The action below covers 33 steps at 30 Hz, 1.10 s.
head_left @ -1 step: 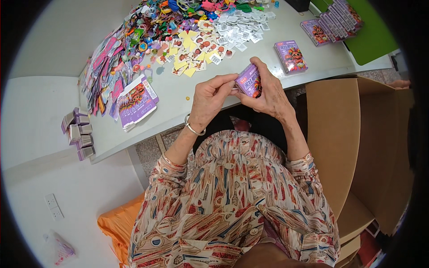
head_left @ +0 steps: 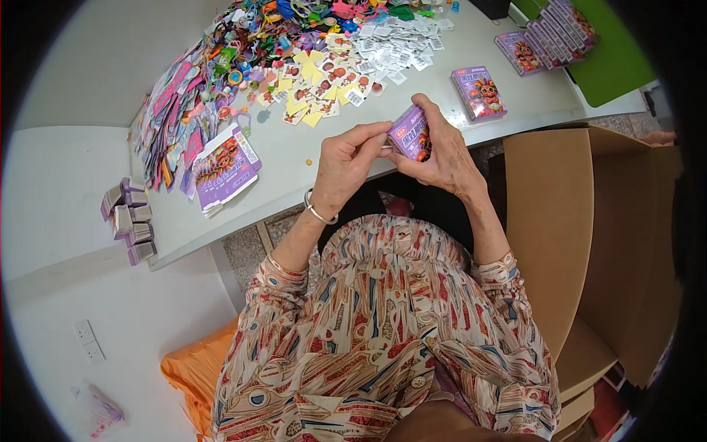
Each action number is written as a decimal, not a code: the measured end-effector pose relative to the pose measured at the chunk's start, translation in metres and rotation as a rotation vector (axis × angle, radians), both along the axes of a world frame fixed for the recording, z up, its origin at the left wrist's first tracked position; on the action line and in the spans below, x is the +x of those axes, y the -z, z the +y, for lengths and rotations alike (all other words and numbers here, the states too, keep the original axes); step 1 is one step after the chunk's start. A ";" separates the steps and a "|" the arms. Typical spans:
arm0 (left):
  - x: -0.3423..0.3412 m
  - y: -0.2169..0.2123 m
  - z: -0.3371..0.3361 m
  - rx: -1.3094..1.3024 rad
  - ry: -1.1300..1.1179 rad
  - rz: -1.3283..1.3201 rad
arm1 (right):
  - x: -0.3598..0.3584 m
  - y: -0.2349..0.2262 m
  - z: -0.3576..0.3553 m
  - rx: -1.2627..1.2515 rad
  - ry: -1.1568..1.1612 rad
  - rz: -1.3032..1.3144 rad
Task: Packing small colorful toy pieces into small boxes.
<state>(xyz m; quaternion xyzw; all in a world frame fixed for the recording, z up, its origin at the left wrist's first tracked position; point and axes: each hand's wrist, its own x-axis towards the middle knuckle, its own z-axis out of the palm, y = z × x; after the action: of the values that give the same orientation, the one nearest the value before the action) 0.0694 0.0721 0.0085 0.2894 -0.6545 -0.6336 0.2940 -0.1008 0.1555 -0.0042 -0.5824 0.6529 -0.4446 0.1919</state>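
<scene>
A small purple printed cardboard box is held tilted above the front edge of the table. My right hand grips it, thumb along the near side and fingers around the far side. The thumb and forefinger of my left hand are pinched together at the box's left end, where a thin white edge shows. Exactly what that pinch holds is partly hidden by the fingers. A similar finished-looking purple box lies on the table beyond my right hand.
Piles of small colourful trinkets, picture cards and white labelled slips cover the back. Flattened purple cartons lie left. Stacked purple boxes stand back right by a green mat. An open brown carton is at right.
</scene>
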 end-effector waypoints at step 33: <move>0.002 0.013 0.029 -0.268 -0.007 -0.158 | -0.106 -0.002 -0.040 0.253 0.539 0.662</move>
<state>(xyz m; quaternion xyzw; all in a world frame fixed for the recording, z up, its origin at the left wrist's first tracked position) 0.0713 0.1009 -0.0045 0.2989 -0.7531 -0.5149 0.2800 -0.2066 0.1152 -0.0026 -0.4743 0.8570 -0.1849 -0.0805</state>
